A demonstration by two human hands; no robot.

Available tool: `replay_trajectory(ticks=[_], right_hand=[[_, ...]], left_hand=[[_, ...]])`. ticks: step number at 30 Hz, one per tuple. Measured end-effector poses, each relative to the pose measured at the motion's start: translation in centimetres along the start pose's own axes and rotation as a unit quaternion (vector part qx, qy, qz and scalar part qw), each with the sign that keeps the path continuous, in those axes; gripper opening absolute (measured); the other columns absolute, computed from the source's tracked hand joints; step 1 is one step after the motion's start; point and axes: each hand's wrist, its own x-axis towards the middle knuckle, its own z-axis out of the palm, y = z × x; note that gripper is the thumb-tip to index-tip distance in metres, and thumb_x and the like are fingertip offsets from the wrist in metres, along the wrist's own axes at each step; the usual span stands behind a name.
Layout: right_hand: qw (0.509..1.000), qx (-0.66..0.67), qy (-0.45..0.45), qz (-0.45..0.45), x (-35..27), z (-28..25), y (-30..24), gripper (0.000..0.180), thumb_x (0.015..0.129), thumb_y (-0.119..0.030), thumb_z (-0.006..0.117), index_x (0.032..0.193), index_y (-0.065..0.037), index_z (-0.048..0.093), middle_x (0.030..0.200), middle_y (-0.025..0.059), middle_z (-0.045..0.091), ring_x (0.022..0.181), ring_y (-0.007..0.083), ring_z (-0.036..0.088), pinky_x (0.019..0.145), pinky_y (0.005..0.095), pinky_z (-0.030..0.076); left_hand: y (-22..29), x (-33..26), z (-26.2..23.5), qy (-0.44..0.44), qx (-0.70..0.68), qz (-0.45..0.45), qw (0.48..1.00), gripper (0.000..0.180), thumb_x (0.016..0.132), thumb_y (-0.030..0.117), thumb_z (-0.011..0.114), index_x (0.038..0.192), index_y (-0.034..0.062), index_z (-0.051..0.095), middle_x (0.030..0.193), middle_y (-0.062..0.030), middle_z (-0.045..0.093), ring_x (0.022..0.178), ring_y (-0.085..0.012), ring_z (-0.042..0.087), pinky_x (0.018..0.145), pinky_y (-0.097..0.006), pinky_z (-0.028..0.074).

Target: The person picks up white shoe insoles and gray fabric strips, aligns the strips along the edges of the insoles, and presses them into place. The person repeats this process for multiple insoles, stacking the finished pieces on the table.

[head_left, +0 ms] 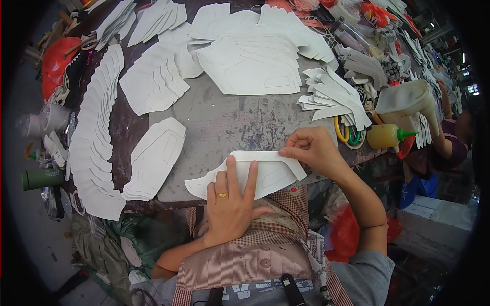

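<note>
Left hand (230,204) lies flat, fingers spread, pinning the white cut piece (265,176) at the near edge of the table (229,122). Right hand (312,149) has its grip pinched together on the piece's upper right edge, apparently steadying it. Stacks of white pieces (94,132) lie alongside.
</note>
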Motion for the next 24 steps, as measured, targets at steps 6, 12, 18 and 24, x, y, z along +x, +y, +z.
replay_trajectory(ticks=[6,12,18,24], right_hand=[[0.991,-0.079,0.051,-0.094,-0.1,1.0,0.8,0.017,0.084,-0.013,0.078,0.080,0.001,0.069,0.061,0.0055,0.065,0.053,0.0087,0.059,0.049,0.0267,0.045],[0.998,-0.056,-0.002,-0.007,-1.6,-0.3,-1.1,0.015,0.088,-0.011,0.073,0.090,0.001,0.066,0.061,0.0058,0.064,0.054,0.0098,0.062,0.050,0.0261,0.048],[0.987,0.131,-0.029,0.082,-5.3,-0.8,1.1,0.014,0.093,-0.009,0.069,0.092,0.001,0.059,0.069,0.0055,0.066,0.057,0.0093,0.064,0.050,0.0223,0.049],[0.996,0.055,-0.033,0.055,-5.2,-0.6,1.6,0.017,0.090,-0.009,0.071,0.089,0.001,0.058,0.069,0.0077,0.065,0.055,0.0122,0.065,0.049,0.0258,0.048]], left_hand=[[0.5,1.0,-0.8,-0.066,-0.014,-0.034,0.997,0.109,0.065,0.070,0.068,0.145,-0.0009,0.045,0.149,-0.0295,0.039,0.120,-0.0390,0.046,0.099,-0.050,0.036],[0.9,2.4,1.7,-0.030,-0.099,0.156,0.982,0.101,0.070,0.062,0.070,0.145,0.0002,0.044,0.153,-0.0177,0.040,0.142,-0.0350,0.035,0.115,-0.057,0.023],[1.1,2.5,1.6,-0.037,-0.131,0.139,0.981,0.104,0.070,0.059,0.071,0.151,0.0050,0.037,0.153,-0.0153,0.040,0.144,-0.0313,0.034,0.117,-0.055,0.021],[1.9,2.8,1.3,-0.042,-0.080,0.126,0.988,0.101,0.066,0.056,0.076,0.150,0.0103,0.041,0.147,-0.0134,0.044,0.139,-0.0314,0.037,0.116,-0.054,0.024]])
